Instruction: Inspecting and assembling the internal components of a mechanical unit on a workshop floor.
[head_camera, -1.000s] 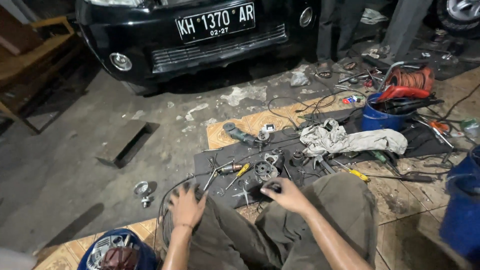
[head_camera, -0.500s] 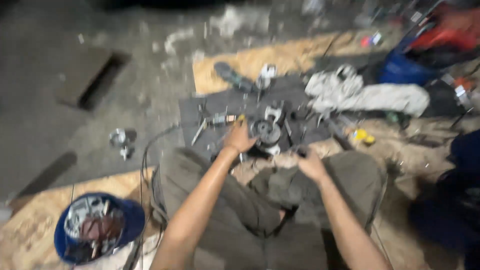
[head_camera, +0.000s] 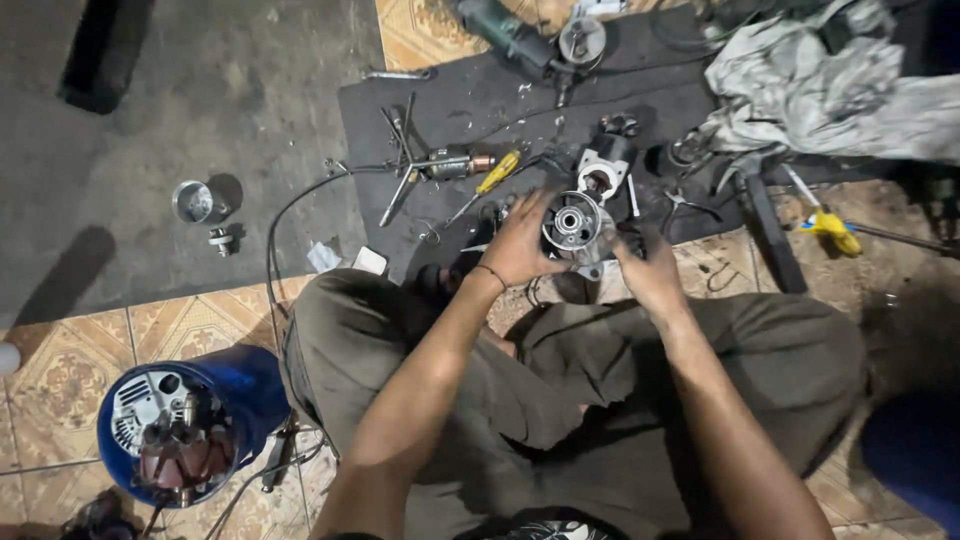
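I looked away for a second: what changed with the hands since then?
Both hands reached forward off the knees. The left hand and right hand now grip the round metal housing between them. The yellow-handled screwdriver and blue bucket stayed put.

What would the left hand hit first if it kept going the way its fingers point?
The left hand points up-right and already touches the round metal housing. Beyond that, probably the white motor part on the dark mat; depth is unclear.

A silver round metal part (head_camera: 573, 226), a yellow screwdriver handle (head_camera: 497, 172), a blue bucket (head_camera: 190, 420) and brown patterned tiles (head_camera: 60, 375) are seen.
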